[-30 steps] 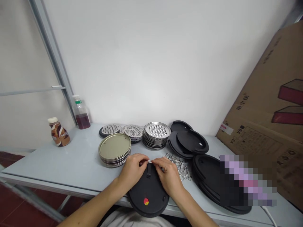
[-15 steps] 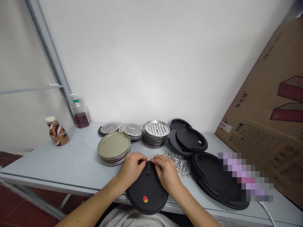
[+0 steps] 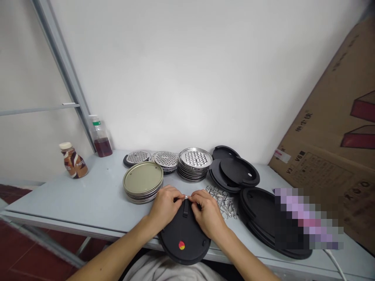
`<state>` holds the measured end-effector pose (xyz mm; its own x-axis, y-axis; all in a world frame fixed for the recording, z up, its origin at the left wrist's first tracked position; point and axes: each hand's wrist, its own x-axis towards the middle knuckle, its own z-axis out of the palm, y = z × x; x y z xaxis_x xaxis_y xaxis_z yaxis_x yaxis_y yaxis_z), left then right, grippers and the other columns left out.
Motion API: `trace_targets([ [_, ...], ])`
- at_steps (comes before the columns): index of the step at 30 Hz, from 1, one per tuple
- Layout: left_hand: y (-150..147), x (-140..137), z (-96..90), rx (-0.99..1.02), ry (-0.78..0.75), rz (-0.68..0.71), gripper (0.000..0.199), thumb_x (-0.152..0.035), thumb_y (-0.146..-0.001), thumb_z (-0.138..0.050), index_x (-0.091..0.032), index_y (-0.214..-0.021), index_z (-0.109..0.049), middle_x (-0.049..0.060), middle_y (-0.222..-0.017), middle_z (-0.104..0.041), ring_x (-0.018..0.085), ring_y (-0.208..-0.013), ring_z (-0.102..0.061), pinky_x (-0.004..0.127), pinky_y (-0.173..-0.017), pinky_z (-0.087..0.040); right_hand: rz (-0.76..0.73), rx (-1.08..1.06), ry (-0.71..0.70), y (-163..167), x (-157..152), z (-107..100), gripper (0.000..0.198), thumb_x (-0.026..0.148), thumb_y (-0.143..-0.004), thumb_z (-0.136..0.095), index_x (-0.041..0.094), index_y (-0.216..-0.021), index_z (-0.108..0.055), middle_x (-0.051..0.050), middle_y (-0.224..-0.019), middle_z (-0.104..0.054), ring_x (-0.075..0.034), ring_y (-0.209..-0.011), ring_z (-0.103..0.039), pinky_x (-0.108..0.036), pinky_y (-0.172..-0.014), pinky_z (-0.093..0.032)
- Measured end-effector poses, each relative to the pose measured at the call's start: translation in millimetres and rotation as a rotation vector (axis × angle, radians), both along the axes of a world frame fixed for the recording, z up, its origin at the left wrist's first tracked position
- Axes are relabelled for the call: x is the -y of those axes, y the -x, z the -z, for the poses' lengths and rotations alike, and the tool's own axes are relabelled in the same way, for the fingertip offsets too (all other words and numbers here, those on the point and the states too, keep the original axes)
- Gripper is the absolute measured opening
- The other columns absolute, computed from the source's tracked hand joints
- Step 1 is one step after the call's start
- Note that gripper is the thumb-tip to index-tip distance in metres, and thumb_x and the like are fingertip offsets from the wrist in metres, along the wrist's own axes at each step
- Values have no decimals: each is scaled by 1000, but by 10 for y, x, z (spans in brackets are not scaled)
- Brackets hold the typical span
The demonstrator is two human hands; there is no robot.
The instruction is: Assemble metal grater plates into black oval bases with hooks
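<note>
A round black disc (image 3: 189, 232) leans at the table's front edge against my lap. It has a red and yellow sticker (image 3: 182, 245) low down and a short black strap (image 3: 185, 208) at the top. Above the strap, a small shiny metal piece (image 3: 186, 198) shows between the fingertips; its shape is mostly hidden. My left hand (image 3: 167, 205) pinches it from the left. My right hand (image 3: 207, 208) pinches it from the right, its palm over the disc's upper right rim. Loose metal rings and clips (image 3: 226, 206) lie just beyond my right hand.
Behind my left hand stands a stack of olive-topped metal discs (image 3: 143, 178). Grater discs (image 3: 195, 159) are stacked along the wall. Black discs (image 3: 271, 218) lie at right, beside a pixelated patch and a cardboard box (image 3: 325, 148). Two bottles (image 3: 74, 162) stand at left.
The whole view has shifted slightly, so everything sits a little further right. Both hands keep their pinch at the top of the black disc, with no clear movement.
</note>
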<state>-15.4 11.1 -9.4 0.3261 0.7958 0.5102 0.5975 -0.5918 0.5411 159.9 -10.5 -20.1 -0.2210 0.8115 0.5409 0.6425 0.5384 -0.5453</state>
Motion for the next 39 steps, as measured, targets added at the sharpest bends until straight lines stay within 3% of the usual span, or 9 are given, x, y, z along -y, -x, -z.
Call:
trace_targets([
  [17, 5, -34, 17, 42, 36, 83, 25, -2, -82, -67, -23, -83, -80, 0, -84, -80, 19, -81, -70, 30, -80, -52, 105, 6, -22, 26, 22, 18, 23, 0, -73, -52, 21, -67, -57, -1, -70, -56, -20, -73, -53, -30, -66, -39],
  [39, -2, -7, -21, 113, 103, 73, 23, -6, -84, -66, -24, -87, -80, 1, -86, -79, 20, -84, -71, 30, -81, -52, 162, -12, 13, 13, 40, -19, 20, 5, -75, -49, 21, -75, -61, -4, -75, -65, -23, -77, -60, -34, -71, -43],
])
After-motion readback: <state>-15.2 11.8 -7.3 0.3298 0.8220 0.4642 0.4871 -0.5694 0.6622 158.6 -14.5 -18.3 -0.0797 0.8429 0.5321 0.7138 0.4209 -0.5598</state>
